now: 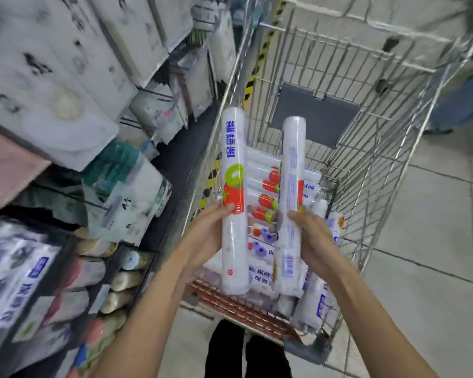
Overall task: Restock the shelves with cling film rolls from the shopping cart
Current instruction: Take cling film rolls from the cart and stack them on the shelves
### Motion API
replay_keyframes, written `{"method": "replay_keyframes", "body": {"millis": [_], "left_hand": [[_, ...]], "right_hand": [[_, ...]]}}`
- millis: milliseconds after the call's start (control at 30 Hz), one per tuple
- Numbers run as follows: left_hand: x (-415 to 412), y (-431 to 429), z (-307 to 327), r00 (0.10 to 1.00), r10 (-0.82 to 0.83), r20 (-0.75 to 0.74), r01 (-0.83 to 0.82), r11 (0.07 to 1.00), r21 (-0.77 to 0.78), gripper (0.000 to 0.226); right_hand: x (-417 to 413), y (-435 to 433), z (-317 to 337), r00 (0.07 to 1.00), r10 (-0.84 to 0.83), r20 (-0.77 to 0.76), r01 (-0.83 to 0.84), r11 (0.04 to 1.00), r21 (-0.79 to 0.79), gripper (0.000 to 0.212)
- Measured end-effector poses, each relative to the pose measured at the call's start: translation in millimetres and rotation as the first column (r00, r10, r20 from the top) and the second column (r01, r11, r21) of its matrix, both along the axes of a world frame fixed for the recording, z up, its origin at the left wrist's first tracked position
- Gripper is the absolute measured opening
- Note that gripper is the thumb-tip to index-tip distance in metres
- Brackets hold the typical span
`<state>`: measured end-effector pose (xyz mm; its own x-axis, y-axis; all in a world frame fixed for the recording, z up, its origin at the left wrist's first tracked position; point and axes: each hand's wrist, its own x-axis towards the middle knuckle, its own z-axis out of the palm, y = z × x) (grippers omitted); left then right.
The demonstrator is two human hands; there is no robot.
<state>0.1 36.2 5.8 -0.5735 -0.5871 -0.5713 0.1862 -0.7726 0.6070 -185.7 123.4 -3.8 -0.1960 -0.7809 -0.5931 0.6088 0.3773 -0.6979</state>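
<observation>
**Two Rolls Held Above the Cart**

One cling film roll is grasped round its middle by the left hand, whose fingers are curled about it. A second roll is grasped in the same way by the right hand. Both are held nearly upright, side by side but apart, above the near end of the shopping cart, probably so that two can be carried at once to the shelves on the left. Each is a long, smooth cylinder in glossy clear wrap. Fruit print is shown on the first and a barcode on the second. More rolls are heaped against the near wall of the thin wire grid.
</observation>
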Motion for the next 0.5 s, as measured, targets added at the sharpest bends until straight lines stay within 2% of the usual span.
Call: {"method": "replay_keyframes", "body": {"millis": [100, 167, 233, 267, 367, 500], "left_hand": [[24, 18, 50, 0.994, 0.093, 0.052, -0.088, 0.992, -0.093, 0.021], [44, 38, 80, 0.975, 0.206, 0.082, -0.190, 0.967, -0.169, 0.020], [65, 62, 105, 0.942, 0.325, 0.088, -0.295, 0.923, -0.247, 0.011], [76, 75, 116, 0.925, 0.369, 0.093, -0.330, 0.900, -0.285, 0.011], [111, 122, 144, 0.851, 0.503, 0.151, -0.409, 0.816, -0.409, 0.037], [161, 193, 179, 0.737, 0.633, 0.237, -0.440, 0.716, -0.542, 0.034]], "right_hand": [[18, 8, 48, 0.990, 0.139, -0.004, -0.138, 0.973, -0.187, 0.029], [34, 12, 73, 0.968, 0.241, -0.064, -0.249, 0.935, -0.254, 0.033], [54, 19, 93, 0.940, 0.319, -0.122, -0.341, 0.894, -0.291, 0.028], [64, 24, 102, 0.918, 0.369, -0.148, -0.397, 0.865, -0.307, 0.024], [97, 40, 128, 0.839, 0.506, -0.198, -0.543, 0.759, -0.360, 0.025], [146, 64, 158, 0.711, 0.665, -0.226, -0.694, 0.613, -0.378, 0.037]]}}
